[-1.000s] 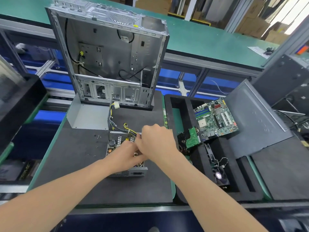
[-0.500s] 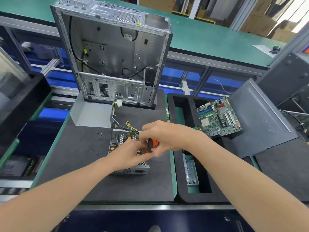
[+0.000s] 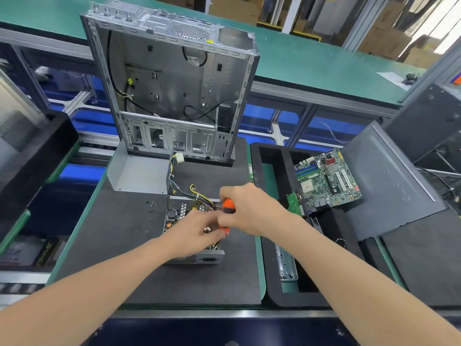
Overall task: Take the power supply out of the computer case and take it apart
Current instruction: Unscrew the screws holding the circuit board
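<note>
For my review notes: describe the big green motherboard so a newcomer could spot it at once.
Right of the dark work mat sits a black foam tray. At its far right end lies the big square green motherboard, with blue memory slots. The green card at its near-left corner is much smaller.

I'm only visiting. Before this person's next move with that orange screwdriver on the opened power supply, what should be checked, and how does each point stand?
1. Power supply out of the computer case: ok, it lies on the black mat.
2. Cover off: ok, its insides show.
3. Screwdriver gripped: ok, the right hand holds its orange handle.
4. Tip seated on a screw: cannot tell, the hands hide it.
5. Left hand steadying the unit: ok, it rests on the insides.
6. Loose screws clear: ok, on the mat left of the unit.
</note>
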Demonstrator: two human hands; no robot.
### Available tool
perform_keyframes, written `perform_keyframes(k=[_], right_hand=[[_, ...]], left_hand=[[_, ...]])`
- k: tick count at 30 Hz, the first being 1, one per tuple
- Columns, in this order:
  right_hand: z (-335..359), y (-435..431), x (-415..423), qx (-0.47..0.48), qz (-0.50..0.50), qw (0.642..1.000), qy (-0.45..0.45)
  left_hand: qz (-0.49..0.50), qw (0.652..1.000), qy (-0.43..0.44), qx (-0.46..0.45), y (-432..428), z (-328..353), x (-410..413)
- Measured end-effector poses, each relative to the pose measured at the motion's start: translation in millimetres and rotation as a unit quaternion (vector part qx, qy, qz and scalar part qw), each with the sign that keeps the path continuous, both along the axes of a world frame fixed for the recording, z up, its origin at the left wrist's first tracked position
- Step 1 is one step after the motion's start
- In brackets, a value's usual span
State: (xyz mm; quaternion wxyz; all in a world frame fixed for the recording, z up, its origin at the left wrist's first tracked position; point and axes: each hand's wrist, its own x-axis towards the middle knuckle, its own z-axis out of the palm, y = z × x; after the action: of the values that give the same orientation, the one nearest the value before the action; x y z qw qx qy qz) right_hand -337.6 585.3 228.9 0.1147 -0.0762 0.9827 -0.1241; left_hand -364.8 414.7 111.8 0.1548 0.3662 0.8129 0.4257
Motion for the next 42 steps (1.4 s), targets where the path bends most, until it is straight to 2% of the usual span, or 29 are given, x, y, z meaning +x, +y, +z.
perform_keyframes(k=[7,15,22,36,42], right_hand=[[4,5,2,-0.026,0.096,0.995,-0.007],[12,14,4,-0.061,0.062,0.996,0.014],[35,22,8,-0.071,0.048,0.995,0.043],[63,19,20,-0.079,0.048,0.991,0.093],[65,17,19,-0.072,0.043,0.991,0.105]], left_hand=[[0.013,0.999,-0.005,0.034,0,1,-2],[0.019,0.999,-0.026,0.031,2,-6,-4],[0.032,0.988,0.139,-0.056,8,-16,-9],[0.062,0.988,0.111,-0.085,10,-15,-10],[0.146,0.977,0.135,-0.082,9,-12,-9]])
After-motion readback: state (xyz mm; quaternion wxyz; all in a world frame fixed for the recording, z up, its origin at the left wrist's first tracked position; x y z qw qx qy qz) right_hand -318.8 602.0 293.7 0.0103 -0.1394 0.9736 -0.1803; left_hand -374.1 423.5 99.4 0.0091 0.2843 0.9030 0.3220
